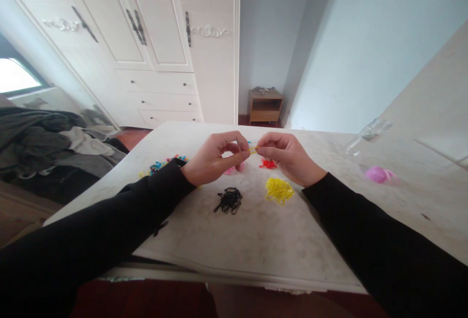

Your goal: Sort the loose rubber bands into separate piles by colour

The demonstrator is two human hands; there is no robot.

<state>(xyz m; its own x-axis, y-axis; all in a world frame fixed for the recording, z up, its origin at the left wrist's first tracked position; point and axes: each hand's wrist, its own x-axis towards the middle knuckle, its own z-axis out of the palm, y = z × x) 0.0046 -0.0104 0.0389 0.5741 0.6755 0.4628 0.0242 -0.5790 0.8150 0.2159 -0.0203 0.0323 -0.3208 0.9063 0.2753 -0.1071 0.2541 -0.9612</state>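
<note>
A small yellow rubber band [253,150] is held between my two hands above the table. My left hand [219,156] pinches one end of it between thumb and finger. The other end is pinched by my right hand [285,156]. Under and around the hands lie sorted heaps of bands: a black heap [229,200], a yellow heap [279,190] and a red heap [268,163]. A pink heap [234,168] is partly hidden behind my left hand. By my left sleeve a mixed-colour pile [166,164] is partly covered.
The bands lie on a white, stained table [248,245]. At its right stand a clear plastic bottle [367,137] and a pink-purple object [378,174]. Dark clothes [44,137] are heaped at the left. A white wardrobe [161,93] and a small wooden cabinet [265,106] stand beyond.
</note>
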